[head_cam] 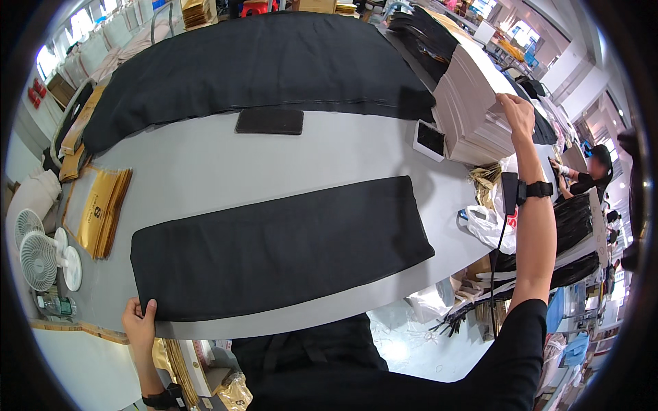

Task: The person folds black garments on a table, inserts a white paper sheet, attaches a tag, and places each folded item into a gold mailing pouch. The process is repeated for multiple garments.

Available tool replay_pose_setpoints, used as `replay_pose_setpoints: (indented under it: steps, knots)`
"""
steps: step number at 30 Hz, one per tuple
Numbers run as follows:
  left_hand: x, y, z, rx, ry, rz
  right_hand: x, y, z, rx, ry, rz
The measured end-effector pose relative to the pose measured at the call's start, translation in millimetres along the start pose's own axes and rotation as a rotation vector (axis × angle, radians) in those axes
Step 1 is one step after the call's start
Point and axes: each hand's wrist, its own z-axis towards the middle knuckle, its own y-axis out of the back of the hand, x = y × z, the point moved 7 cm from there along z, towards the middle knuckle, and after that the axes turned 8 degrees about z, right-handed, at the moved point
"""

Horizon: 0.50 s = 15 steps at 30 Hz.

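A folded black cloth piece [280, 249] lies flat on the grey table [195, 180]. At its near left corner is my left hand [140, 317], the thumb on top of the cloth and the fingers at its edge. My right hand [516, 113] is at the top of a tall stack of white sheets [470, 108], fingertips pinched at the edge of the top sheet. Beside the stack's foot sits a small white box [429, 140] with dark contents. A long pile of black fabric [267, 67] spans the far side, with a black phone [269, 122] near its front edge.
Yellow printed packaging bags [100, 210] lie at the left, near white fans [40, 259] and a plastic bottle [56, 305]. White plastic bags [488, 223] are at the right edge, below the sheet stack. Another person [591, 169] is at the far right.
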Motion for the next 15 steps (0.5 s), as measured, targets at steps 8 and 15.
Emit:
replay_pose_setpoints:
  steps: [8, 15]
  knots:
    - [-10.7, -1.5, -2.8, -0.019, 0.014, 0.118, -0.6, 0.0, 18.5, -0.048, -0.049, -0.146]
    - [-18.4, -0.1, -2.1, -0.09, -0.052, 0.23, 91.6, 13.8, -76.4, -0.413, 0.444, 0.021]
